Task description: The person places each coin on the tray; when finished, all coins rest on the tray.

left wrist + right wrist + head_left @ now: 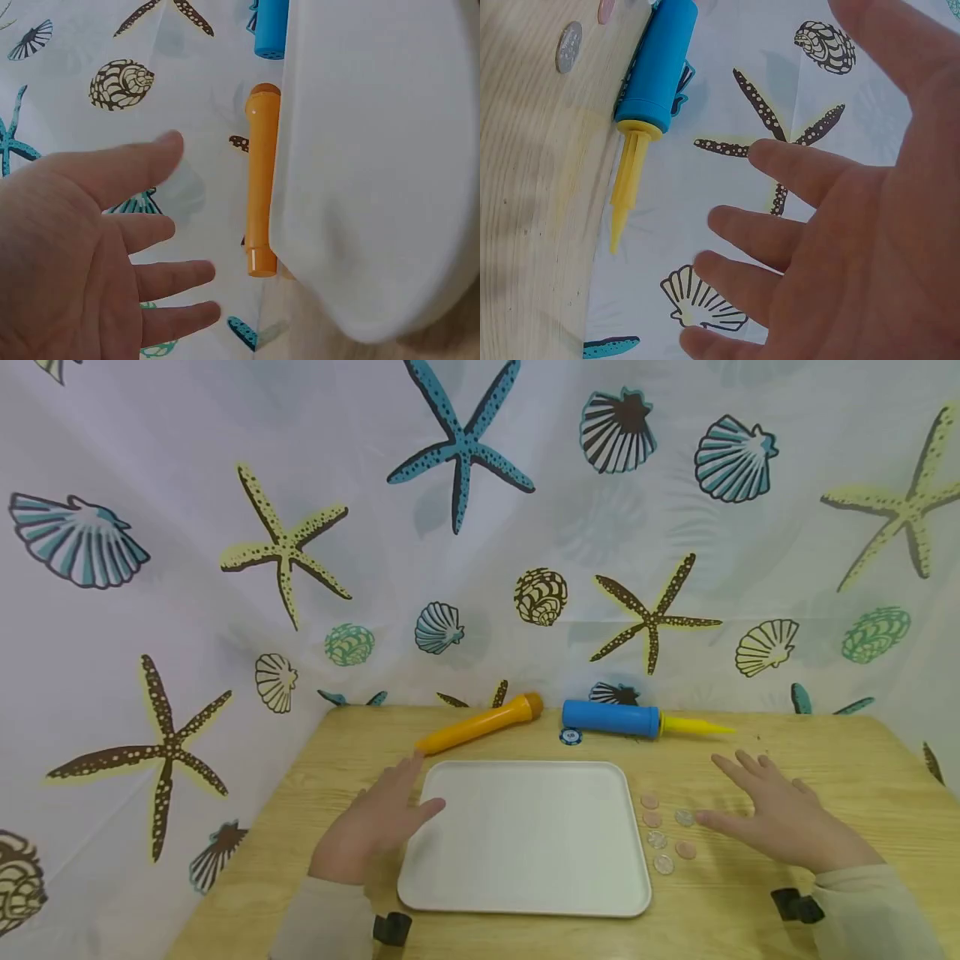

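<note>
While the hanging cloth (352, 443) fills the back and L side, white w/ starfish & shell prints, the tabletop (255, 877) runs below it, light wood grain. Next in size: white tray (525, 835), rectangular, rounded corners, raised rim, flat on table betw. the hands. Sleeves (322, 918) long, pale, one per arm.

R hand (783, 818): above table, R of tray; fingers extended & spread, thumb pointing L. Grip wide, nothing held. L hand (382, 814): above tray's L edge, apart from it per L wrist view; fingers straight, thumb out over tray. Grip likewise wide, nothing held.

Blue pump (611, 718) w/ yellow nozzle (693, 726) pointing R, lies nr table's back edge, beyond tray's R half. Orange rod (483, 724) lies aslant beyond tray's L half, bulged darker end to back R, other end just beside tray's back L corner. Small black unit (392, 928) at each wrist.

Round chip (571, 737), blue & white, at pump's L part, front side; marking too small to read. Six coins (652, 819) on table just R of tray: 4 in rough line along rim, 2 farther R; 3 coppery, 3 silvery. R thumb tip appears just beside the farther-R silvery one; height hard to judge.
</note>
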`<state>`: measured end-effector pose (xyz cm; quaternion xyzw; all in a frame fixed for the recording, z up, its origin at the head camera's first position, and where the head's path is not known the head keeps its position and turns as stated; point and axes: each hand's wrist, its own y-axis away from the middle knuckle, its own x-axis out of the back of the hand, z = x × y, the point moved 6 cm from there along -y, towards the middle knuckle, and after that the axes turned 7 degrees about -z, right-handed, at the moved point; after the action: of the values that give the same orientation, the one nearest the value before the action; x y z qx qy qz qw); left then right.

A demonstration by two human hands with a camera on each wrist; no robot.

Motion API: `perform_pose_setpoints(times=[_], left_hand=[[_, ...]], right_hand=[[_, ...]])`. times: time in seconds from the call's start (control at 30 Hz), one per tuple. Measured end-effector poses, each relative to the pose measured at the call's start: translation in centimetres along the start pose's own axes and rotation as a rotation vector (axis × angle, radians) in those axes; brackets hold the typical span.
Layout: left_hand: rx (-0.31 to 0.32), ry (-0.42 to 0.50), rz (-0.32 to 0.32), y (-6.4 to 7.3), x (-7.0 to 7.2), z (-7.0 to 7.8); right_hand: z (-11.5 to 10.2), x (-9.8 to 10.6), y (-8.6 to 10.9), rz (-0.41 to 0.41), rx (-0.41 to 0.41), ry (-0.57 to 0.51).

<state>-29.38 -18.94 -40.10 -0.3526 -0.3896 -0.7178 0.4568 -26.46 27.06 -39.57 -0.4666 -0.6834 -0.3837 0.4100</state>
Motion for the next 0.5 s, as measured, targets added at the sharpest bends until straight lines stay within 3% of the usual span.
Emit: perform_pose_setpoints(times=[0.13, 0.27, 0.4, 0.5], left_hand=[[0.028, 0.07, -0.057, -0.8, -1.2, -1.7], [0.093, 0.038, -0.072, -0.9, -2.1, -3.2], [0.099, -0.003, -0.067, -1.1, -2.4, -3.5], [0.091, 0.021, -0.081, -1.2, -2.6, -3.3]], right_hand=[[0.0, -0.7, -0.4, -0.086, -0.008, -0.066], [0.0, -1.3, -0.9, -0.154, -0.039, -0.102], [-0.3, -1.4, -1.6, -0.159, -0.037, -0.146], [-0.5, -1.1, -2.4, -0.144, -0.021, -0.161]])
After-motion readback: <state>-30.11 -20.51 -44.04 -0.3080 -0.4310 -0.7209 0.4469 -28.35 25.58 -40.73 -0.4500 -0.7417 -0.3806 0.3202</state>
